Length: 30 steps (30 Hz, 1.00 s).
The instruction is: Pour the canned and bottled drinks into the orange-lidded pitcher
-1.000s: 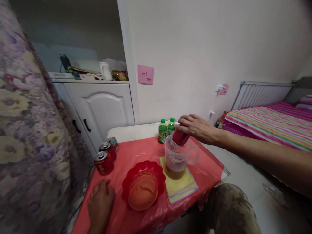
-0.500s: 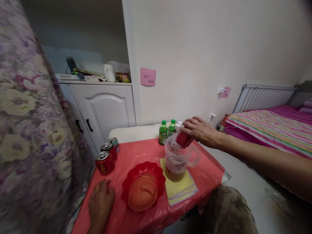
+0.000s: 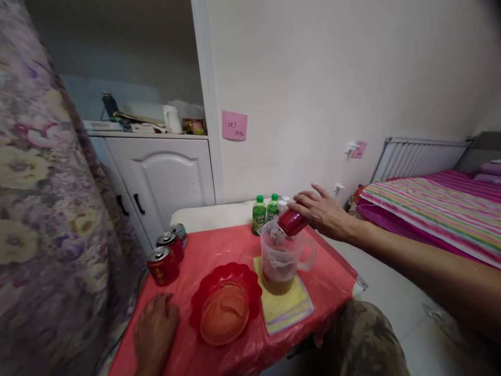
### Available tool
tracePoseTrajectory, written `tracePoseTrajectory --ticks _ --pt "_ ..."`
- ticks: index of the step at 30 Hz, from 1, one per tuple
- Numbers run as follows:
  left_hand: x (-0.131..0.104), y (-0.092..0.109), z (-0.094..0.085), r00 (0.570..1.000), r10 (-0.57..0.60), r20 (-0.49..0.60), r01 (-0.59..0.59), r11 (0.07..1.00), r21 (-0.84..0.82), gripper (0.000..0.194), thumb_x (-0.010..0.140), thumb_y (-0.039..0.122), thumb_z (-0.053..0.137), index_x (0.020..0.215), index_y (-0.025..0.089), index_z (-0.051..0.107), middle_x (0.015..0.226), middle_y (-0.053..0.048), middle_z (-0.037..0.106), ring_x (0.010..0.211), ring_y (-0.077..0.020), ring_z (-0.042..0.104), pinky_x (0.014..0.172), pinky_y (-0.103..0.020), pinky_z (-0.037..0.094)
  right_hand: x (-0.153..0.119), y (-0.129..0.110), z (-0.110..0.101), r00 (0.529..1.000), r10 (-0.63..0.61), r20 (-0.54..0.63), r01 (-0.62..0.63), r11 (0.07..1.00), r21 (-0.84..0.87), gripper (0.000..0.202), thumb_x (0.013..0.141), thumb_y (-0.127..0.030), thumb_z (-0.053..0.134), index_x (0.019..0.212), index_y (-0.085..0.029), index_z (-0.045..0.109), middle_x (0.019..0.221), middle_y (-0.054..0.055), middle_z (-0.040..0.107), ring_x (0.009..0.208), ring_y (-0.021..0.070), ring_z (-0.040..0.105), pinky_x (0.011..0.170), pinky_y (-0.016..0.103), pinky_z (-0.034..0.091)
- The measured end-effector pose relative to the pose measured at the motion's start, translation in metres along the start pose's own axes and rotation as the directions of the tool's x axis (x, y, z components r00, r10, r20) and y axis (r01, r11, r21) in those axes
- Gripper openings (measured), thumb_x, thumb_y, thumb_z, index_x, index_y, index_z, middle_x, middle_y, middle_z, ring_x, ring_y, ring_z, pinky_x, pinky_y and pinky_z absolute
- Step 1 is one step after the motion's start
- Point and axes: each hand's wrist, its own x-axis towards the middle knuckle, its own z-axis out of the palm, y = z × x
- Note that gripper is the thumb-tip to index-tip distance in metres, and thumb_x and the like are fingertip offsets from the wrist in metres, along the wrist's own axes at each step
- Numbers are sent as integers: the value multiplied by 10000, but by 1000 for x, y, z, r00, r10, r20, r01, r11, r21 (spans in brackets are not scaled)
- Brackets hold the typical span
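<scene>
My right hand [image 3: 319,211] grips a red can [image 3: 293,222], tilted over the mouth of a clear plastic jug [image 3: 279,258]. Brownish liquid lies in the jug's bottom, and the jug stands on a folded yellow cloth [image 3: 287,310]. At the table's left edge my left hand [image 3: 155,329] rests on the red cover [image 3: 213,240]; its fingers are bent, and what they may hold does not show. Between the hands, a red scalloped bowl [image 3: 254,287] holds an orange rounded item [image 3: 224,315].
Red cans [image 3: 163,265] and a smaller can [image 3: 179,233] stand at the table's left. Green-capped bottles [image 3: 259,215] and white-capped bottles [image 3: 282,206] are behind the jug. A floral curtain [image 3: 58,209] hangs left; a bed [image 3: 426,203] is at right.
The red can in my right hand is tipped further toward horizontal over the jug. The whole view has shifted slightly, while my left hand stays on the table.
</scene>
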Motion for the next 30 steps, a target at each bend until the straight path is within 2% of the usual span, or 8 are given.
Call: tracePoseTrajectory --ticks 12,17,19,21,23,25,28,30 --pt "-1 1 -3 1000 4 -28 -5 999 -51 389 895 268 340 1103 122 634 1191 -170 667 1122 -313 610 1007 -441 447 -5 -4 2 999 51 -3 -51 999 9 526 873 -12 445 1364 -197 475 1288 146 635 1200 306 556 1106 637 271" --pt "-5 1 -5 998 -17 -55 10 991 -132 330 868 252 384 1050 163 643 1126 -140 694 1087 -275 631 989 -416 469 -13 -5 11 997 59 -41 -56 997 55 553 848 4 472 1365 -192 489 1255 154 661 1168 311 594 1097 657 279" --pt "-6 1 -6 997 -23 -75 10 984 -177 326 853 254 392 1037 166 646 1129 -142 692 1107 -273 624 1010 -420 464 -17 -5 15 993 100 -65 -93 990 110 537 863 -31 477 1371 -202 482 1251 151 669 1143 316 616 1091 677 279" --pt "-7 0 -7 995 -39 -92 16 973 -232 326 841 264 397 1030 170 645 1145 -145 686 1123 -275 619 1025 -425 465 -23 -7 17 976 191 -104 -162 958 236 520 880 -143 535 1390 -208 458 1283 163 654 1142 339 622 1067 677 325" --pt "-7 -1 -11 993 -62 -101 30 954 -297 324 830 273 400 1026 172 638 1140 -143 686 1111 -271 630 1021 -421 480 -34 -11 16 943 311 -119 -226 862 454 596 855 -301 624 1410 -211 428 1328 176 625 1163 362 616 1025 629 419" --pt "-8 -2 -18 991 -89 -102 46 930 -365 329 818 271 400 1030 166 629 1122 -144 691 1093 -266 644 1015 -417 493 -51 -20 13 890 452 -64 -285 661 694 715 802 -432 684 1429 -239 401 1387 159 588 1214 365 596 997 552 497" --pt "-12 1 -35 985 -134 -111 70 888 -454 349 811 269 404 1063 147 613 1141 -153 681 1131 -273 631 1049 -437 473 -90 -47 16 771 615 166 -422 299 856 794 734 -514 719 1436 -329 400 1411 96 594 1228 383 598 1002 546 523" --pt "-24 10 -47 980 -166 -112 88 858 -507 368 820 281 410 1102 137 598 1186 -167 661 1173 -283 608 1082 -461 445 -118 -79 29 768 562 307 -441 116 890 805 716 -530 706 1445 -353 414 1407 91 609 1214 401 612 985 555 540"
